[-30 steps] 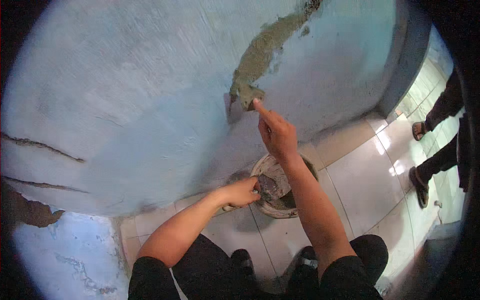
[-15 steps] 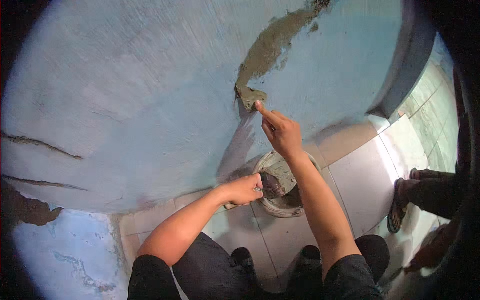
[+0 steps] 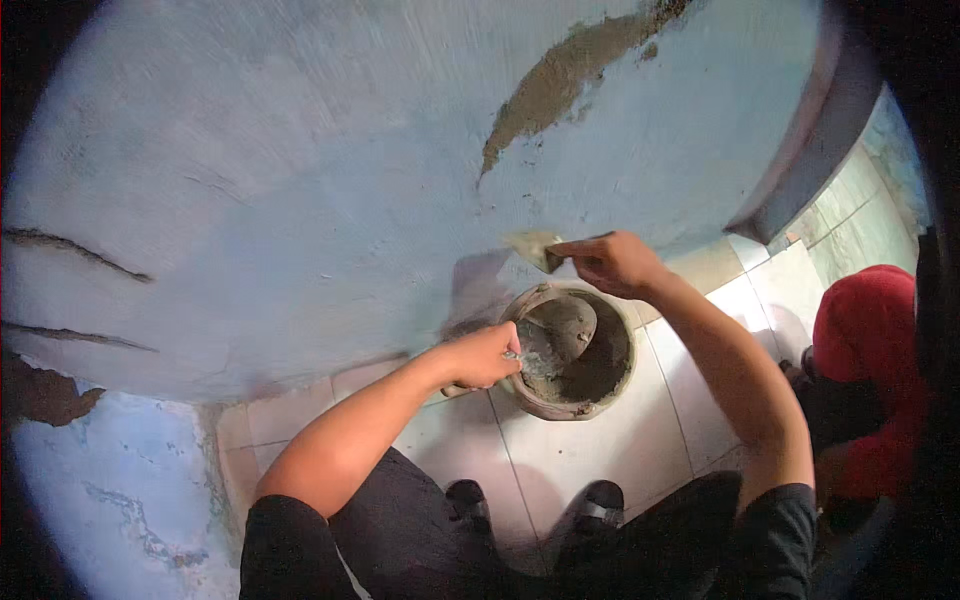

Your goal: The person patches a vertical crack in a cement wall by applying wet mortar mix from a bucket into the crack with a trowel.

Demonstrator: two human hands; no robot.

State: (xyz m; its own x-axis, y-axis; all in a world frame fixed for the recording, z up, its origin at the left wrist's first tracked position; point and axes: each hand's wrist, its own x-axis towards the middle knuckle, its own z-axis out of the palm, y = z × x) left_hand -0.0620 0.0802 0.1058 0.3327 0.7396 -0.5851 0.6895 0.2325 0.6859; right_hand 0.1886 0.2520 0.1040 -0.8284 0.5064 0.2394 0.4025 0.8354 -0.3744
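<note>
From my remote seat, I see the left hand [image 3: 487, 357] clenched around the handle of a trowel [image 3: 572, 318], its rounded blade out over the bucket and coated with grey mortar. The right hand [image 3: 618, 264] pinches a small flat scraper [image 3: 538, 248] between thumb and fingers, just above and beyond the bucket's far rim. The scraper is blurred, so I cannot tell whether it touches the wall.

The round bucket [image 3: 628, 365] stands on the tiled floor [image 3: 640, 450] close to the wall, with more mortar [image 3: 592, 382] inside, so I judge the supply isn't used up.

On the pale blue wall [image 3: 300, 210], a mortar band [image 3: 550, 88] slants down from the top and narrows to a point; that stretch looks covered, though its edges are rough and I read it as unsmoothed. Further left, an upper crack [image 3: 80, 252] and a lower crack [image 3: 80, 337] lie open, with no fresh fill that I can make out, and a broken patch [image 3: 52, 392] below them looks untreated too.

At far right I see a person in red [image 3: 868, 325].
</note>
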